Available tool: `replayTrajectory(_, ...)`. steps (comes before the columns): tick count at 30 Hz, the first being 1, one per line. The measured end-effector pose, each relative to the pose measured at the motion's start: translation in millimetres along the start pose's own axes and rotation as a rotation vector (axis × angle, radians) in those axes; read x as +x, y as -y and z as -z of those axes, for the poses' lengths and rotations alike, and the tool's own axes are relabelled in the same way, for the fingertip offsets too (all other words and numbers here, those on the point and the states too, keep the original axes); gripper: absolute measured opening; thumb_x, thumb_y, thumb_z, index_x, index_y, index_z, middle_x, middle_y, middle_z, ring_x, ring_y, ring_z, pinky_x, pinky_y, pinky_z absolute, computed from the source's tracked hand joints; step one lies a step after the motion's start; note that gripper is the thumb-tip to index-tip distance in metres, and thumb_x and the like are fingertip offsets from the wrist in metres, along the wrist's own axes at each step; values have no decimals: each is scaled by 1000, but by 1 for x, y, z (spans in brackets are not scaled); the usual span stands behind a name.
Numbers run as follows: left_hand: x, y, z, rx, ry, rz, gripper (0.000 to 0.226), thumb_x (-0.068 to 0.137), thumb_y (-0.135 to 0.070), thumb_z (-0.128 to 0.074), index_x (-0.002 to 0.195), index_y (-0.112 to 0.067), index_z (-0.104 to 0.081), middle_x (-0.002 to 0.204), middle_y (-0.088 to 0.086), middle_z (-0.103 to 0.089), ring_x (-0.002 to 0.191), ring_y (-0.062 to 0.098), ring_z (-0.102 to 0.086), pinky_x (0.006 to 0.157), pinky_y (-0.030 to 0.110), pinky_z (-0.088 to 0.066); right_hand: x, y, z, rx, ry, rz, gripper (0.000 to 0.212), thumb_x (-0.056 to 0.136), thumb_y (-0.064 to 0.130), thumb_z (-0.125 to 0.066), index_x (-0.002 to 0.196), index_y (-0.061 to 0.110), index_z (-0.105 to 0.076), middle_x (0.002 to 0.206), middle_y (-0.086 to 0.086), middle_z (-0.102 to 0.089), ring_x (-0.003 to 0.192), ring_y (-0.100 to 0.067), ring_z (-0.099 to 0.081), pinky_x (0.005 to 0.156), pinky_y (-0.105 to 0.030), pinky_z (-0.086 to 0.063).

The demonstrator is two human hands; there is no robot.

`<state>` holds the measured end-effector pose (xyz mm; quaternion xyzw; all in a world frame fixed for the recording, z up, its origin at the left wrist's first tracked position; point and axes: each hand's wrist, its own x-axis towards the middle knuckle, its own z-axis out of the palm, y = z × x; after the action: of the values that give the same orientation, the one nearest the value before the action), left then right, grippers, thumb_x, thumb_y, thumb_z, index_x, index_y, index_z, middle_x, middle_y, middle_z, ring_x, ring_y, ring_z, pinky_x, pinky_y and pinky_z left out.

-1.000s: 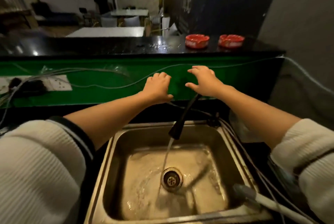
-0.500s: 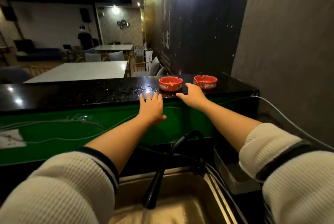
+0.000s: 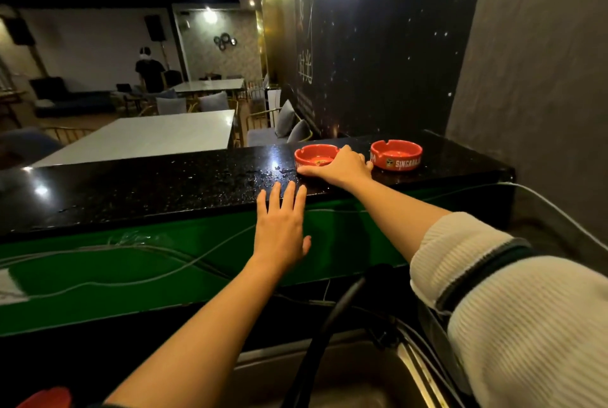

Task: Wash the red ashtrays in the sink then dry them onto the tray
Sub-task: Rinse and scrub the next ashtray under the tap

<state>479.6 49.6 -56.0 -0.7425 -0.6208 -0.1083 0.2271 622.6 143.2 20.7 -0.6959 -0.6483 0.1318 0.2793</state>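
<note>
Head view, single frame. Two round red ceramic ashtrays stand on the glossy black speckled worktop, right of centre. Near ashtray: right hand lies over its front right rim, thumb stretched along the base on the worktop, fingers curved round the side; grip is closed round the ashtray. Second ashtray, white lettering on its wall, sits just right of the hand, apart from the first. Left hand at centre frame, fingers straight and slightly spread, tips at the worktop's front edge; contact cannot be told. Green front panel with thin cables below the worktop. Steel sink and dark bent tap at bottom centre.
</note>
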Motion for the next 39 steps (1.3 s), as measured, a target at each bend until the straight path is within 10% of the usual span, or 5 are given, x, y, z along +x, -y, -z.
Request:
replayTrajectory(10, -4, 18, 10, -249, 32, -82, 102, 79, -60, -64, 155, -13, -14, 163, 7, -13, 150, 25, -7, 121, 43, 0, -40, -12, 11, 85, -142, -45, 114, 50, 81, -70, 134, 9, -44, 134, -8, -52, 129, -29, -39, 103, -45, -27)
replayTrajectory(23, -181, 28, 61, -1778, 388, 101, 102, 63, 9, -75, 150, -14, -28, 149, 3, -44, 122, 23, -59, 93, 32, -54, -266, -54, 5, 405, 113, 308, 95, 46, 57, -89, 128, 27, -49, 115, 18, -59, 103, 6, -56, 84, -8, -43)
replayTrajectory(39, -379, 52, 13, -1591, 636, 403, 98, 61, -4, -88, 141, -26, -37, 138, -5, -49, 121, 8, -57, 94, 26, -52, -437, -88, -125, 659, 602, 45, 101, 52, 36, -92, 136, 37, -36, 128, 22, -49, 118, -1, -50, 95, -24, -49)
